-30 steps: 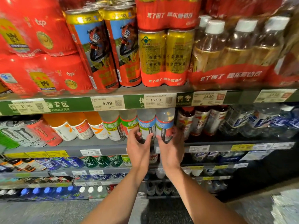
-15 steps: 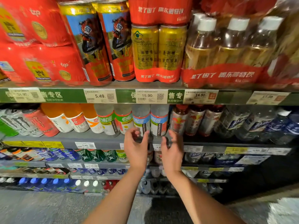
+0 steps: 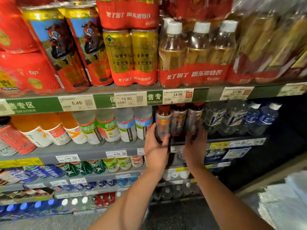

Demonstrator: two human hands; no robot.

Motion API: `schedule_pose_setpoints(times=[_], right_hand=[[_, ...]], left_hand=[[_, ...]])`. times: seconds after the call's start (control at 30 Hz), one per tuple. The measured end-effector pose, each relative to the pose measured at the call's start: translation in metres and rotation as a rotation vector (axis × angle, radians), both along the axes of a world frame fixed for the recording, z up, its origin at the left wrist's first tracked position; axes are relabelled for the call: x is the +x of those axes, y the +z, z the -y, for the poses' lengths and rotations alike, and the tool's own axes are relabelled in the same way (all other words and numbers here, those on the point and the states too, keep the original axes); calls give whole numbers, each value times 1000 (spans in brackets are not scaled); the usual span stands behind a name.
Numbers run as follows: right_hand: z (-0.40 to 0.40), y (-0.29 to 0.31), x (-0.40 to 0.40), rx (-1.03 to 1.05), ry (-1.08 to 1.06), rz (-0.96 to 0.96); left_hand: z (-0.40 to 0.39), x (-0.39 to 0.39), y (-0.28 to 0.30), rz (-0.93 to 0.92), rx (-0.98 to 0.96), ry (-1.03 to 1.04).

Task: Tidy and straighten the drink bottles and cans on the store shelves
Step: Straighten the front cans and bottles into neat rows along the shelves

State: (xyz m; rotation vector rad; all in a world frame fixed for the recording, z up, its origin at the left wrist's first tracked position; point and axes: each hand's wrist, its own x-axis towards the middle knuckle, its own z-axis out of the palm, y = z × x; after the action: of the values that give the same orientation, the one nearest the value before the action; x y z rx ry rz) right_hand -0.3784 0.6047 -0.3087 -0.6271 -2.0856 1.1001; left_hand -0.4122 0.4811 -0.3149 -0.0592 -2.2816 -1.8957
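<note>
Three dark bottles with red caps and silver-red labels stand in a row on the second shelf. My left hand (image 3: pixel 156 143) wraps around the base of the leftmost dark bottle (image 3: pixel 163 122). My right hand (image 3: pixel 196 145) grips the base of the rightmost dark bottle (image 3: pixel 194 120); the middle bottle (image 3: pixel 178 120) stands between them. To the left stand the blue-label clear bottles (image 3: pixel 134 125) and green-label clear bottles (image 3: pixel 98 128). My fingers hide the lower parts of the held bottles.
Orange bottles (image 3: pixel 54 128) and cans (image 3: pixel 15 138) fill the shelf's left end, water bottles (image 3: pixel 240 118) its right. Above, a shelf edge (image 3: pixel 126 101) with price tags carries shrink-wrapped can packs (image 3: pixel 131 55) and bottle packs (image 3: pixel 197 50). Lower shelves hold small bottles (image 3: pixel 93 166).
Both hands left the blue-label clear bottles and moved right to the dark red-capped bottles, closing around the outer two. The camera shifted right and closer.
</note>
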Motion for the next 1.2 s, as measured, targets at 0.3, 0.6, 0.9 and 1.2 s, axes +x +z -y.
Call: schedule_pose_setpoints(times=[0.3, 0.6, 0.9, 1.2], right_hand=[[-49, -8, -15, -39, 129, 140], [-59, -4, -16, -22, 206, 155], [-59, -3, -19, -62, 208, 145], [-59, -8, 47, -49, 105, 9]], left_hand=[[-31, -3, 6, -77, -272, 237], [-53, -2, 4, -50, -194, 385], [-51, 8, 11, -20, -218, 387], [-64, 51, 13, -144, -145, 172]])
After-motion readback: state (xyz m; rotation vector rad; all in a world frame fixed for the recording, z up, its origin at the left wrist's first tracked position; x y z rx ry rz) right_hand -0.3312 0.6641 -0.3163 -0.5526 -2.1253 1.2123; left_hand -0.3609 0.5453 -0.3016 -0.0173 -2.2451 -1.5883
